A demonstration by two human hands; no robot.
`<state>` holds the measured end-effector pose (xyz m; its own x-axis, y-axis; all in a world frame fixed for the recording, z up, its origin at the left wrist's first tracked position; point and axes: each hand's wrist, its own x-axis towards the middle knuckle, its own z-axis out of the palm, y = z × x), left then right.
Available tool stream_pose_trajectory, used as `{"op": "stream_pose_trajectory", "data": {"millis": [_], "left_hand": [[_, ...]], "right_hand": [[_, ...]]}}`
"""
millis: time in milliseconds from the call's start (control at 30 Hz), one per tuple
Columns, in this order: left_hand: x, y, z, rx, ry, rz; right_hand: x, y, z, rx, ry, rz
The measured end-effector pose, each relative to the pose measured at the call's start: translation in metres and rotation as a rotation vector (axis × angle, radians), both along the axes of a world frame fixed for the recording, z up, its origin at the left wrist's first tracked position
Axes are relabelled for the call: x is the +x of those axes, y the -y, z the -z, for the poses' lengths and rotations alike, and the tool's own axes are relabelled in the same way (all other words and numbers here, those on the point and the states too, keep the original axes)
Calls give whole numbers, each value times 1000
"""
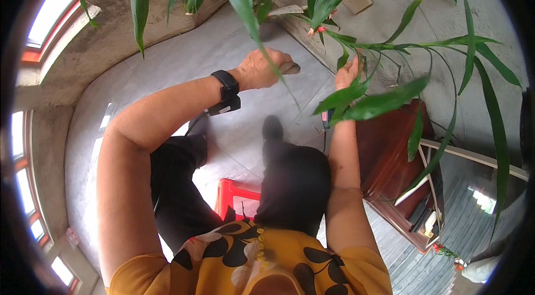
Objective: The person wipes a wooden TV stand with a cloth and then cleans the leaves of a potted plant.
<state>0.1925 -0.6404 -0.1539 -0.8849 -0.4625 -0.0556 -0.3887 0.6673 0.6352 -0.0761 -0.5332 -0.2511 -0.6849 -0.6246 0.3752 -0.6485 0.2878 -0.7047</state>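
My left hand (263, 68) is closed in a fist above the grey tiled floor (234, 48), left of the leaves. A small dark grey thing (292, 69), perhaps a folded cloth, pokes out from its fingers. My right hand (347, 73) reaches in among the long green leaves (386, 96) of a plant that looks like lucky bamboo. Its fingers are up against a green stem (388, 46), partly covered by leaves, so its grip cannot be made out. Red bits (320, 29) show on some stems. Black bands with small devices sit on both wrists.
A red plastic stool (225, 194) is under me, between my legs. At right stand a dark brown wooden cabinet (388, 148) and a glass or mirror panel (468, 186) in a pale frame. A wall socket (357, 0) is ahead; windows (52, 15) line the left wall.
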Motion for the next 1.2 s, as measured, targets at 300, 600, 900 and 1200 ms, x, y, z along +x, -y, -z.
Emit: {"op": "stream_pose_trajectory", "data": {"millis": [300,600,900,1200], "left_hand": [[2,3,4,155,85,-67],[2,4,9,214,32,-126],[-26,5,30,358,-241,-323],[-68,-6,13,286,-785,-167]], "right_hand": [[-57,9,-10,96,-106,-366],[-21,17,-40,145,-216,-149],[-43,-4,62,-238,705,-343],[10,-12,32,-338,1070,-408]]}}
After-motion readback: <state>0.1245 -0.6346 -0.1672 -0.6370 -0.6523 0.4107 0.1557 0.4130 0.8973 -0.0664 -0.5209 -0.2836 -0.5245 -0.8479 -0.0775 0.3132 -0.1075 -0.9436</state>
